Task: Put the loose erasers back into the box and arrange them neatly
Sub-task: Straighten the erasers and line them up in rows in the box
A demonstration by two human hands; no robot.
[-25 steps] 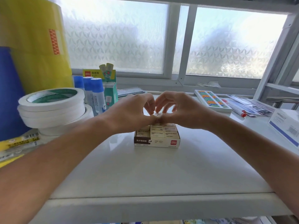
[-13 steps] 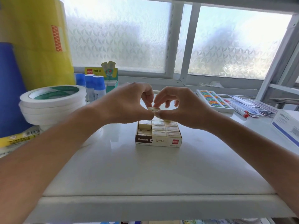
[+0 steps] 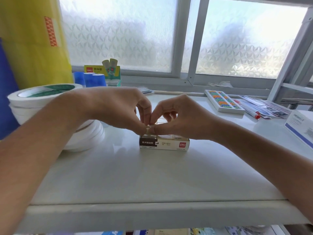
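On the shelf [image 3: 152,180], both hands pinch an eraser [image 3: 150,129] above the box [image 3: 164,145].

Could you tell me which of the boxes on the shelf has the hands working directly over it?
The brown-and-white eraser box at the shelf's centre; both hands pinch an eraser above it.

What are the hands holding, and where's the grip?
One eraser, pinched at its ends between left hand and right hand, just above the eraser box.

A small cream eraser [image 3: 149,129] sits pinched just above the near left corner of the box [image 3: 164,144]. The box is a low open carton with a brown-and-white front label, and cream erasers [image 3: 176,136] lie packed flat inside it.
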